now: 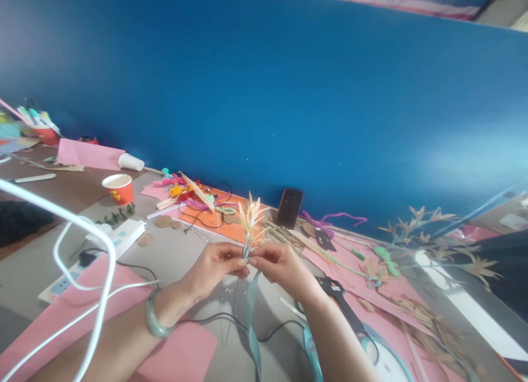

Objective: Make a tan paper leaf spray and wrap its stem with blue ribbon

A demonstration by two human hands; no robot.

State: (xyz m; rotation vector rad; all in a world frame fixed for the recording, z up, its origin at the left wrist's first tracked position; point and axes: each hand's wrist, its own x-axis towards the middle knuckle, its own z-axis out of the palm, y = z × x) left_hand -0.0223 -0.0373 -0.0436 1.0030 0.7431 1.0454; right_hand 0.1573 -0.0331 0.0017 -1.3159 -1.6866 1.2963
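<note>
Papery, pointed-petalled dried flower [249, 221] stood upright above grey table [177, 252]. Left hand [220, 262] pinched its base, fingertips closed, seemingly steadying it; right hand [274, 261] pinched flat teal ribbon [251, 310] there, apparently keeping it snug. Thin straight wire [228, 324] hung below. Phone [290, 208] leaned on smooth blue partition [264, 96], probably for support.

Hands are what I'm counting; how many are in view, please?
2: the left hand and the right hand, both mid-picture at the base of the flower; no other hand shows.
</note>
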